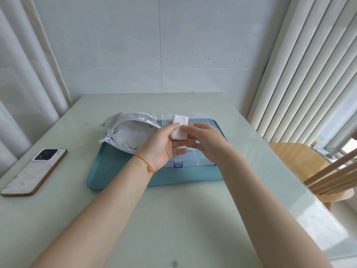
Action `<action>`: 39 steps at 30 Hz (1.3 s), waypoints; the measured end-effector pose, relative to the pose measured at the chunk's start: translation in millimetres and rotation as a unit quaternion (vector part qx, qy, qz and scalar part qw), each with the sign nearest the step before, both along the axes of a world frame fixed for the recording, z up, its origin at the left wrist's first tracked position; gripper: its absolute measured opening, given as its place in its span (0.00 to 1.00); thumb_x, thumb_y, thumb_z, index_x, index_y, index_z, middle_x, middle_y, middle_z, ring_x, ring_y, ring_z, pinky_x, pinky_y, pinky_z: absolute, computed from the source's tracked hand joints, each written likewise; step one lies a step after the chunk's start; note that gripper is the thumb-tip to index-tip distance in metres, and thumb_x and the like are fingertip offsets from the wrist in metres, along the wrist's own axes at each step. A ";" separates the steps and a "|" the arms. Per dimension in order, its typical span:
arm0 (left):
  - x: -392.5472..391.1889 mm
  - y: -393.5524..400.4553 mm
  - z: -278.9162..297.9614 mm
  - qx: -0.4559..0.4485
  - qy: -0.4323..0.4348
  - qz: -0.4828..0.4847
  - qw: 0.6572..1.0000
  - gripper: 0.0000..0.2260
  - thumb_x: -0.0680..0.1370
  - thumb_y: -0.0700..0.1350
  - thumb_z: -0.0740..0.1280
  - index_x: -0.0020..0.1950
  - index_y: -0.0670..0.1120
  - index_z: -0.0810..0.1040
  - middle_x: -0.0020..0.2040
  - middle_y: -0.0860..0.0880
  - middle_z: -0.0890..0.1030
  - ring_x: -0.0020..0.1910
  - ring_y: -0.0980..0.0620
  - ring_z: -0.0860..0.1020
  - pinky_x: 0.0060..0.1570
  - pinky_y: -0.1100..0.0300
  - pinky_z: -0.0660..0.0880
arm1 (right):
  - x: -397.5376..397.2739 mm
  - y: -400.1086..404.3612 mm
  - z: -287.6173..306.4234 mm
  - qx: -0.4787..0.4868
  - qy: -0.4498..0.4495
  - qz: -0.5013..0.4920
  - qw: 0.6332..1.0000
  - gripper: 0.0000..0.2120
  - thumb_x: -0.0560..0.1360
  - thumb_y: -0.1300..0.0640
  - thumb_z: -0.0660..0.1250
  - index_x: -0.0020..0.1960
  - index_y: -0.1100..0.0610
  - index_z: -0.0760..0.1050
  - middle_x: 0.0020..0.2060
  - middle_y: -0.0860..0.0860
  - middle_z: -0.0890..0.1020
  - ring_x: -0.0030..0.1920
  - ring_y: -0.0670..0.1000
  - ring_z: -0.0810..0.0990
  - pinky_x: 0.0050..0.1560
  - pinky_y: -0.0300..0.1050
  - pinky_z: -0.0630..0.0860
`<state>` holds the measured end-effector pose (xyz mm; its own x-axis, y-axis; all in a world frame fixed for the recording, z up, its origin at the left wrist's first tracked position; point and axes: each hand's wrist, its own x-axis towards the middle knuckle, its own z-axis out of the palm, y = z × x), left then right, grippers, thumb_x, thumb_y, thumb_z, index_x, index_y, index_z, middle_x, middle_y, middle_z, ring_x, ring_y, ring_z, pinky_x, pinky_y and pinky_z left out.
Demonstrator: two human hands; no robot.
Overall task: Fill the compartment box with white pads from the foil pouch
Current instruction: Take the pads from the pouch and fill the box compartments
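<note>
Head view: hands meet above the teal tray (pixel 119 176), which sits mid-tabletop. I see the left hand (pixel 164 146), palm up, gripping a small stack of white pads (pixel 179 128) between thumb and fingers. The right hand (pixel 204 140) pinches the same stack from the other side. Stack is held in the air over the clear compartment box (pixel 195 161), lid open, on the tray's right half. Foil pouch (pixel 127 132) lies open on the tray's far left corner, white pads inside. Phone (pixel 34 171) lies face down near the tabletop's left edge. I note a red string bracelet (pixel 146 163) on the left wrist.
</note>
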<state>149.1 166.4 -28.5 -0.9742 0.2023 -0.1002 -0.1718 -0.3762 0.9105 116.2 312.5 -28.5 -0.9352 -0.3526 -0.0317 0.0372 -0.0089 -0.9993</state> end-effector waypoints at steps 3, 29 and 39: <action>0.9 -3.4 -0.3 0.088 -0.033 -0.050 0.994 0.19 0.81 0.58 0.56 0.61 0.48 0.78 0.49 0.44 0.83 0.48 0.44 0.83 0.35 0.59 0.77 | -1.1 2.3 1.2 -0.033 -0.021 0.035 0.999 0.18 0.78 0.56 0.67 0.59 0.71 0.76 0.50 0.62 0.81 0.47 0.57 0.79 0.45 0.44 0.77; -4.2 -3.6 -5.0 0.021 -0.088 -0.020 0.996 0.08 0.77 0.38 0.62 0.41 0.50 0.72 0.33 0.52 0.71 0.32 0.56 0.71 0.35 0.64 0.68 | 19.5 -17.3 14.7 0.388 0.351 0.041 0.851 0.32 0.64 0.48 0.78 0.65 0.46 0.71 0.61 0.45 0.71 0.62 0.50 0.66 0.65 0.56 0.66; -3.0 -3.8 -7.4 -0.014 -0.055 -0.035 0.998 0.06 0.76 0.37 0.66 0.44 0.49 0.76 0.30 0.54 0.69 0.25 0.57 0.66 0.27 0.65 0.61 | 16.3 -4.5 26.6 0.350 0.264 0.070 0.896 0.31 0.68 0.46 0.77 0.68 0.47 0.71 0.64 0.43 0.71 0.63 0.42 0.70 0.63 0.43 0.68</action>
<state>146.0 162.6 -35.9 -0.9408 0.2646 -0.2118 -0.2956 -0.3348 0.8947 132.4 308.0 -1.9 -0.8328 -0.5346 0.1439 -0.4914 0.5940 -0.6370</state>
